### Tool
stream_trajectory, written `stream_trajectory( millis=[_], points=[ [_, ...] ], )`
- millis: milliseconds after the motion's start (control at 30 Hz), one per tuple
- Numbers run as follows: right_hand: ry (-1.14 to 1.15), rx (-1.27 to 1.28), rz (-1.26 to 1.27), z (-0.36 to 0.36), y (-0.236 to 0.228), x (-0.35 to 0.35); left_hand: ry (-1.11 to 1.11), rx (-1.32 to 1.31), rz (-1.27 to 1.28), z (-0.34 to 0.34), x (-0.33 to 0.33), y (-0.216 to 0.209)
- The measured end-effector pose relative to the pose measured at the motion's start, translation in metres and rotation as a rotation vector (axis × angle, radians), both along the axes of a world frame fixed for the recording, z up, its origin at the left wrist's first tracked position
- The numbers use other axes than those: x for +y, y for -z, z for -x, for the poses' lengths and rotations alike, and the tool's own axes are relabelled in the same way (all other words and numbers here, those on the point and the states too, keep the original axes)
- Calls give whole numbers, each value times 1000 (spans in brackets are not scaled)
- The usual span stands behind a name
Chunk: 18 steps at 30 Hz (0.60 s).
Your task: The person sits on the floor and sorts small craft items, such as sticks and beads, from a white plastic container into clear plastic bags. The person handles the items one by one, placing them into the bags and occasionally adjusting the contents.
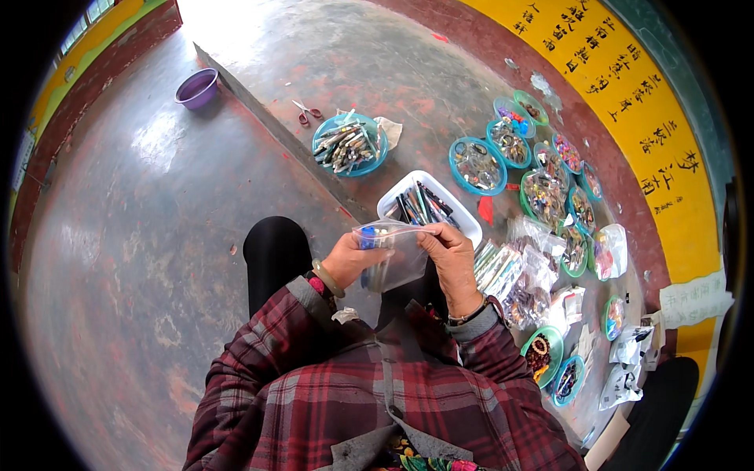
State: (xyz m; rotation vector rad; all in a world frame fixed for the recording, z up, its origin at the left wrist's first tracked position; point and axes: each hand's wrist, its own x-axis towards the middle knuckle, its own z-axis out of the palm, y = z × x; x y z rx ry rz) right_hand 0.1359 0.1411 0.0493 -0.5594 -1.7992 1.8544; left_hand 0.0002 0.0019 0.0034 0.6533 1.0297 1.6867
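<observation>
- My left hand [351, 259] is closed on the left edge of a clear plastic bag [393, 255], fingers curled around it.
- My right hand [449, 253] pinches the bag's top right corner, thumb and fingers shut on the plastic.
- The bag hangs between both hands, with dark slim items and a blue bit inside.
- Just beyond my hands sits a white tray [463, 222] of pens.
- Farther beyond my left hand, a blue bowl [377, 157], then scissors [305, 112].
</observation>
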Motion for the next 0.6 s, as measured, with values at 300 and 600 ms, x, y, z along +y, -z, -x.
stream_trajectory(
  millis=[300,600],
  points=[
    [81,137,124,2,-1,2,-98,-200,16,3,-2,-7],
    [-388,-311,155,-17,22,7,-230,-303,-15,14,-8,-7]
  ],
)
